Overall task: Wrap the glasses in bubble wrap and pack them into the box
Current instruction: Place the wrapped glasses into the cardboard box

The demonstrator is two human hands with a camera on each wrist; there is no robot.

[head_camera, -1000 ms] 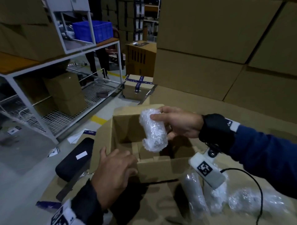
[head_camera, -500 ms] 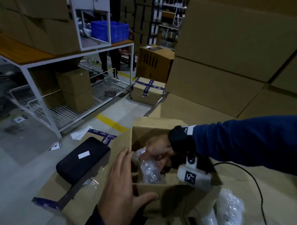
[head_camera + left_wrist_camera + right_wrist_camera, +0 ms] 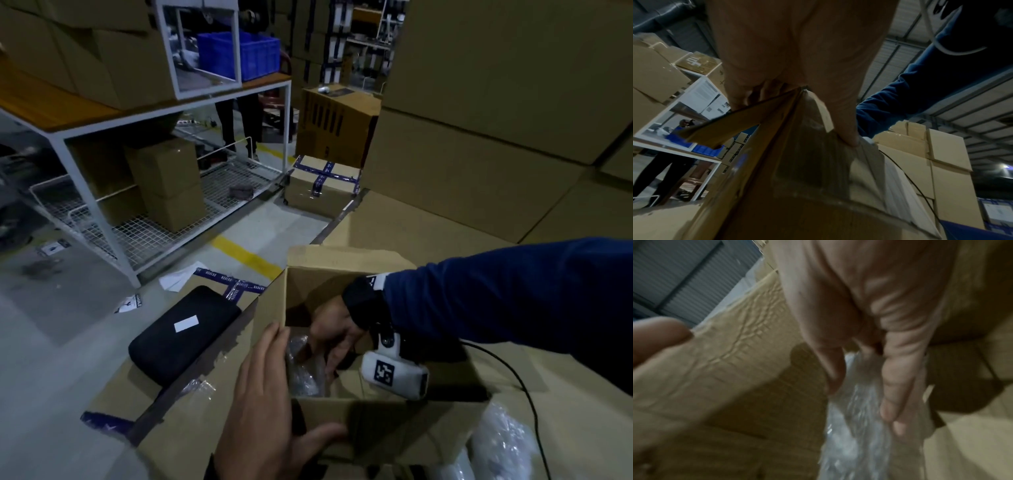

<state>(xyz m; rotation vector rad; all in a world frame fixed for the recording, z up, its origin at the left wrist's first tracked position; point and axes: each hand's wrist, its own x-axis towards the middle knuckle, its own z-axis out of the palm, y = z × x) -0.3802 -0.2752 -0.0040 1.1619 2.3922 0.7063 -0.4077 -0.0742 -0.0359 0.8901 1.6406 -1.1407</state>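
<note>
An open cardboard box (image 3: pixel 376 423) stands on flattened cardboard in front of me. My right hand (image 3: pixel 332 339) reaches down inside it, thumb and fingers pinching a bubble-wrapped glass (image 3: pixel 303 371) that stands by the box's left wall. The right wrist view shows the fingers (image 3: pixel 894 402) on the wrapped glass (image 3: pixel 855 439), blurred, against the box's inner wall (image 3: pixel 715 369). My left hand (image 3: pixel 274 404) lies on the box's near left corner, fingers straight along the left wall and thumb across the front wall. In the left wrist view this hand (image 3: pixel 795 113) straddles the box's corner (image 3: pixel 797 178).
More bubble-wrapped bundles (image 3: pixel 503 442) lie on the cardboard at the lower right. A black case (image 3: pixel 181 339) sits left of the box. Beyond stand a taped carton (image 3: pixel 322 186), a white-framed table (image 3: pixel 137 114) with a blue crate (image 3: pixel 253 54), and large cartons (image 3: pixel 479 102) on the right.
My right hand has lowered the wrapped glass from above the box down into it. My left hand has shifted from the box's front edge onto its near left corner.
</note>
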